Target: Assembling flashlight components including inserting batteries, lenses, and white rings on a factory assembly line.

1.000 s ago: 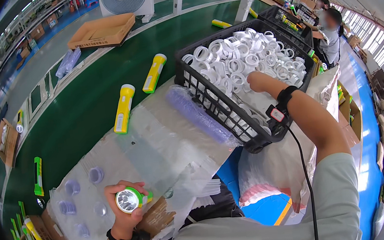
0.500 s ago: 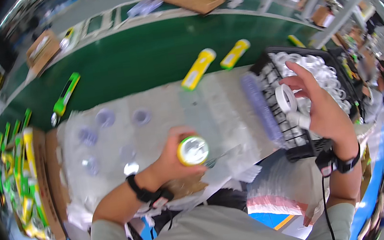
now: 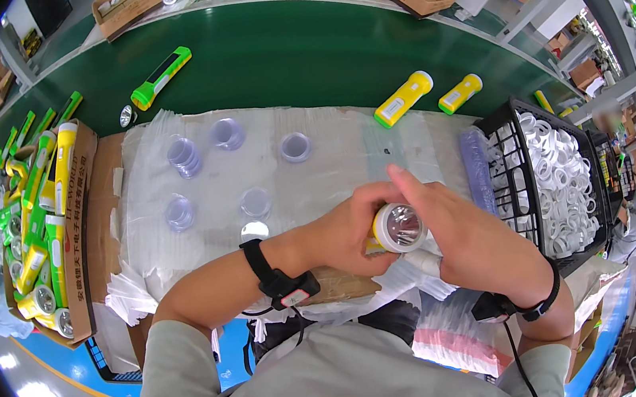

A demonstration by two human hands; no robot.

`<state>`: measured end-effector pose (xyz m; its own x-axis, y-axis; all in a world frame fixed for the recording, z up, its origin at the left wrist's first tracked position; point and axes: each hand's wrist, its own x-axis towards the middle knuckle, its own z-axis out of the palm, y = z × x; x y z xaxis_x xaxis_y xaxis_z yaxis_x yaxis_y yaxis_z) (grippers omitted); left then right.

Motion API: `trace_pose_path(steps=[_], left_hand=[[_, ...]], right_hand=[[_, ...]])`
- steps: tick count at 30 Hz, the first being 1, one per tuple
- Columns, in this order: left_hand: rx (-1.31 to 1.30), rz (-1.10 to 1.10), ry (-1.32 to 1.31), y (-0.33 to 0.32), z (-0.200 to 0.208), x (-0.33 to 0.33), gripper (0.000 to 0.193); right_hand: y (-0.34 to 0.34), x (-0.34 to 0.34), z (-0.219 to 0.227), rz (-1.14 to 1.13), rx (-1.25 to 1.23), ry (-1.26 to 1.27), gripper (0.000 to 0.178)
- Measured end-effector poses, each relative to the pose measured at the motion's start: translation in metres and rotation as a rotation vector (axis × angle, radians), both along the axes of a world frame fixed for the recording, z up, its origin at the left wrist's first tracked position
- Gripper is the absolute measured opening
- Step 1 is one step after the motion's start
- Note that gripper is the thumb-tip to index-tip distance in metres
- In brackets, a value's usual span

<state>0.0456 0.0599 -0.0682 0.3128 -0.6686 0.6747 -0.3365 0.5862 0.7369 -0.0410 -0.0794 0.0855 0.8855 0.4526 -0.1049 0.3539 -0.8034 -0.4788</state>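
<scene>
Over the front of the work surface, my left hand is wrapped round a yellow flashlight, its shiny reflector facing up. A white ring sits around the flashlight's head. My right hand closes on that ring from the right, with the thumb and fingers at its edge and a pale wrap on one finger. The flashlight's body is mostly hidden by my left hand. Stacks of clear round lenses stand on the sheet-covered surface to the left.
Right of my hands is a black crate of white rings, with a wrapped lens stack beside it. Two yellow flashlights and a green one lie on the green belt. A carton of flashlights stands left.
My right hand has come left from the crate, bringing a white ring to the flashlight in my left hand. The ring is now around the flashlight's head. The view has shifted.
</scene>
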Motion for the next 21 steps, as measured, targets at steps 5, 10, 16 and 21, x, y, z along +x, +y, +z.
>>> trace_pose_path(steps=[5,10,16,21], left_hand=[[0.220,0.031,-0.319,0.017,0.027,0.018,0.043],[0.370,0.016,-0.379,0.019,0.048,0.019,0.030],[0.341,0.073,-0.343,0.021,0.041,0.018,0.036],[0.290,0.031,-0.310,0.022,0.038,0.022,0.034]], right_hand=[[-0.002,-0.001,-0.003,-0.016,0.037,0.012,0.093],[0.016,0.000,0.002,-0.297,-0.530,0.193,0.063],[0.008,0.009,0.008,-0.004,-0.316,-0.240,0.051],[0.009,0.020,0.006,0.038,-0.434,-0.139,0.048]])
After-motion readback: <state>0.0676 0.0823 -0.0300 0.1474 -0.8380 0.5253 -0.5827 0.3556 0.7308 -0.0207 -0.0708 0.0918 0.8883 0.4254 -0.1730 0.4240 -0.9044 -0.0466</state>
